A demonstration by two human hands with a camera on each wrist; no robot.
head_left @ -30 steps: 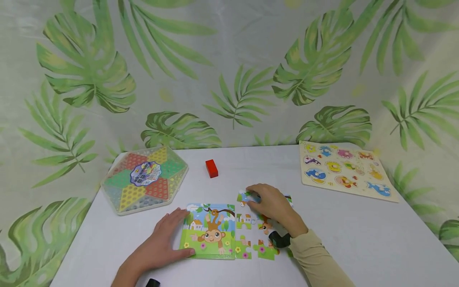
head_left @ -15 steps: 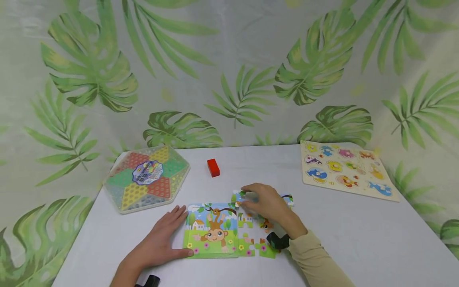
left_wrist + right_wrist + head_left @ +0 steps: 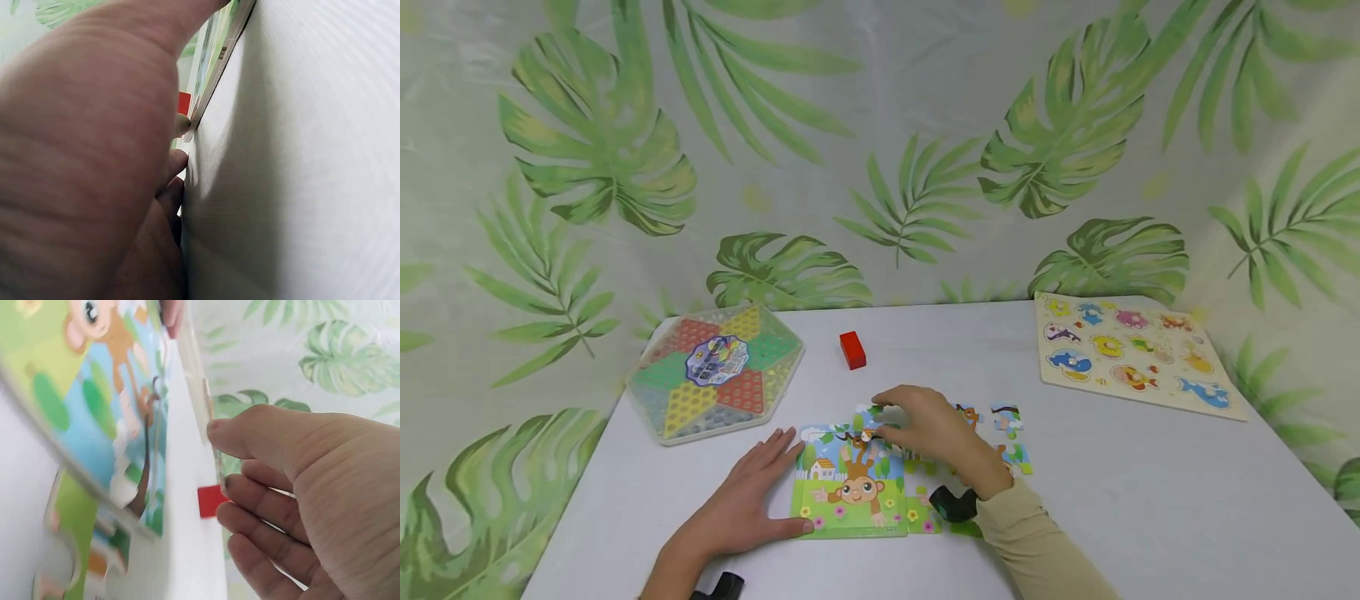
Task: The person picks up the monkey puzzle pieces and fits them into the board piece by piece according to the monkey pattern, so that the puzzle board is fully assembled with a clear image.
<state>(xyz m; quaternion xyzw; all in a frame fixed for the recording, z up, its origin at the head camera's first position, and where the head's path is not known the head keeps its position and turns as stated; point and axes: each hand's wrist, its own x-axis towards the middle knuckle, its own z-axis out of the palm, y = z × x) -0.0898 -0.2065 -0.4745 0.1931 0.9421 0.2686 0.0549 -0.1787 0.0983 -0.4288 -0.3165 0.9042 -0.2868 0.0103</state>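
A square monkey picture puzzle board (image 3: 850, 512) lies flat on the white table. My left hand (image 3: 741, 496) is spread along its left side, thumb at the lower left corner and fingertips by the upper left edge. Over the board's upper right corner, my right hand (image 3: 925, 429) pinches a jigsaw piece (image 3: 862, 414) with sky and leaves on it. The right wrist view shows this piece (image 3: 218, 465) edge-on between thumb and forefinger. Several loose jigsaw pieces (image 3: 1006, 417) lie to the right of the board, some hidden under my right hand and wrist.
A hexagonal Chinese checkers board (image 3: 752, 396) lies at the back left. Behind the puzzle stands a small red block (image 3: 853, 350). A wooden sea-animal puzzle board (image 3: 1150, 392) is at the back right. A leaf-patterned cloth (image 3: 917, 108) hangs behind the table.
My right hand has moved left with the jigsaw piece, from among the loose pieces to the board's upper right corner. My left hand stays at the board's left side.
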